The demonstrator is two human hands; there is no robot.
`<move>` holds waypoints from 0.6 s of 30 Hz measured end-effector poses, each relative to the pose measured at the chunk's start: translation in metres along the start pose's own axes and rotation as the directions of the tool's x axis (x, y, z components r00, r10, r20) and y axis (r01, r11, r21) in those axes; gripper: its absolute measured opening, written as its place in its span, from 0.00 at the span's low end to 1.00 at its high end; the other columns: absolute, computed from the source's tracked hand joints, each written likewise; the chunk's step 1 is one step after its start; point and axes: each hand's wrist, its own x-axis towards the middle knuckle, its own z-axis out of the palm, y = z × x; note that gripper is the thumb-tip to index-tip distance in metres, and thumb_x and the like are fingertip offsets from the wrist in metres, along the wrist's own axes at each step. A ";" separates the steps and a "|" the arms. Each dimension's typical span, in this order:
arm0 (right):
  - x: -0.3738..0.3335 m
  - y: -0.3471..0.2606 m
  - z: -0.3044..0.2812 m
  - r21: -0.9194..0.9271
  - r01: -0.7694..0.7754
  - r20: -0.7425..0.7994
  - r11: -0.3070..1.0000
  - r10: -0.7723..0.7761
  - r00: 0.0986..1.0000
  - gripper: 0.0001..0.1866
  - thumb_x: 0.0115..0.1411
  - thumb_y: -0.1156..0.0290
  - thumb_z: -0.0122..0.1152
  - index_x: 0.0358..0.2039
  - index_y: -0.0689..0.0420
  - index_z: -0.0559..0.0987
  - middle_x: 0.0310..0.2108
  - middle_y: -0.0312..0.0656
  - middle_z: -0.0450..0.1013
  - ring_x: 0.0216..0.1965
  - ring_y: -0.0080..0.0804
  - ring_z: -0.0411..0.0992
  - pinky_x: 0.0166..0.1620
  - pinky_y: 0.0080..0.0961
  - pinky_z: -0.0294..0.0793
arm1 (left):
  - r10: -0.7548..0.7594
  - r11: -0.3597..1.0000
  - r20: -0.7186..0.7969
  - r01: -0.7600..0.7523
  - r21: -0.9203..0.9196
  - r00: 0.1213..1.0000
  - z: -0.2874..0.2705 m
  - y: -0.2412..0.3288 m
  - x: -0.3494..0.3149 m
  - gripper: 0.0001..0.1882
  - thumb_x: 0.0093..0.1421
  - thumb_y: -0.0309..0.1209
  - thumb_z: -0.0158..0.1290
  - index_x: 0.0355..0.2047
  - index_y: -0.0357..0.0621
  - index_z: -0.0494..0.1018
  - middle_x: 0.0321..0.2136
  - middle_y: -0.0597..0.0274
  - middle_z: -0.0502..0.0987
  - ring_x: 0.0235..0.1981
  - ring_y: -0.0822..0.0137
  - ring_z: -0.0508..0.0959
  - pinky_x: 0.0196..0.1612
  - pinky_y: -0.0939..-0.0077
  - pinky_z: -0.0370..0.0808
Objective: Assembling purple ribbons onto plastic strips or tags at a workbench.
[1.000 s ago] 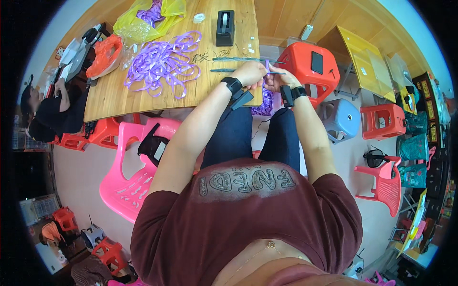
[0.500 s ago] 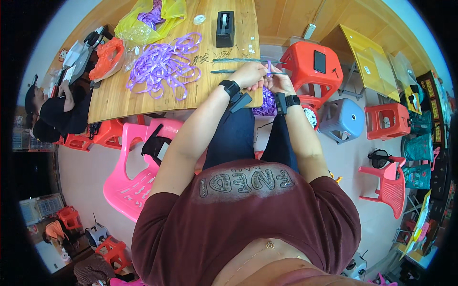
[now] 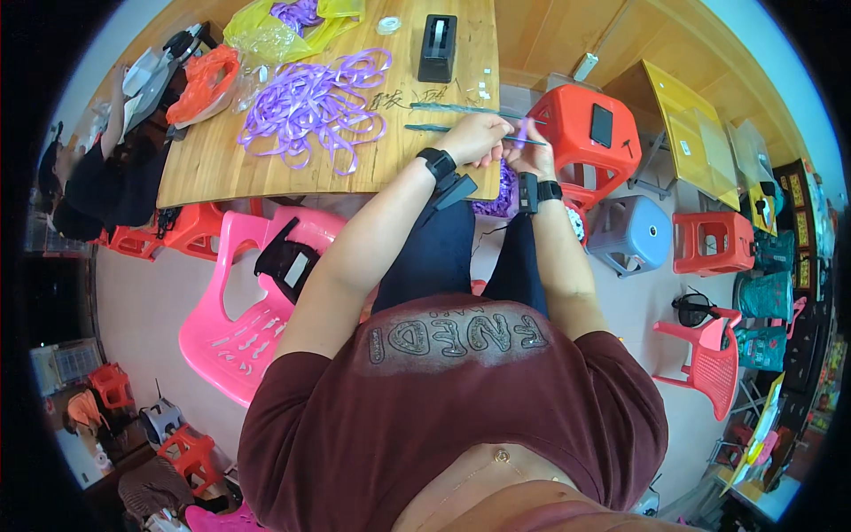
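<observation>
Purple ribbon (image 3: 522, 133) sits pinched in our right hand (image 3: 534, 160), our curled left hand (image 3: 477, 139) beside it, grip we can't tell, near rods (image 3: 434, 106) overhanging the table (image 3: 399, 168), seemingly giving us finger room.

Table (image 3: 213, 182) ahead, seats to either side.
On table: ribbon heap (image 3: 312, 102) left of centre, plastic bag (image 3: 253, 34) behind it at far side with more ribbon inside; tape dispenser (image 3: 436, 53) far right, tape roll (image 3: 388, 25) just left of that. Two rods (image 3: 434, 107) run left-right on the near right part, in front of dispenser, ends past the right edge. Left hand (image 3: 479, 139) over near right corner, right hand (image 3: 534, 158) just off the edge, ribbon strip (image 3: 523, 131) at rods' right end. Phone stool (image 3: 563, 111) right of table, phone (image 3: 602, 126) on top; plain stool (image 3: 625, 222) nearer, end stool (image 3: 705, 257) right of that. Armchair (image 3: 226, 350) near left, shoulder bag (image 3: 282, 264) on it.
</observation>
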 end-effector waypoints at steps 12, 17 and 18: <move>-0.026 -0.051 -0.057 -0.236 0.021 -0.157 0.971 -0.059 0.986 0.15 0.61 0.52 0.63 0.37 0.50 0.77 0.31 0.33 0.71 0.33 0.29 0.69 0.36 0.27 0.73 | 0.041 0.999 0.038 -0.040 -0.005 0.998 -0.001 0.000 0.007 0.19 0.70 0.37 0.40 0.52 0.39 0.71 0.20 0.63 0.74 0.13 0.76 0.71 0.13 0.83 0.64; 0.000 -0.039 -0.044 -0.610 -0.174 -0.427 0.773 -0.136 0.894 0.31 0.60 0.58 0.65 0.60 0.55 0.67 0.44 0.41 0.71 0.32 0.32 0.74 0.35 0.28 0.76 | 0.092 0.986 0.025 -0.095 0.136 0.995 0.008 -0.002 -0.006 0.16 0.69 0.36 0.42 0.50 0.42 0.73 0.23 0.65 0.75 0.18 0.75 0.73 0.19 0.79 0.69; -0.003 -0.031 -0.041 -0.652 -0.151 -0.425 0.743 -0.192 0.885 0.32 0.60 0.59 0.65 0.62 0.56 0.66 0.44 0.41 0.72 0.32 0.32 0.75 0.33 0.28 0.76 | 0.094 0.988 0.009 -0.094 0.120 0.996 0.009 -0.007 -0.011 0.16 0.69 0.36 0.42 0.49 0.42 0.73 0.25 0.66 0.76 0.20 0.75 0.73 0.21 0.79 0.70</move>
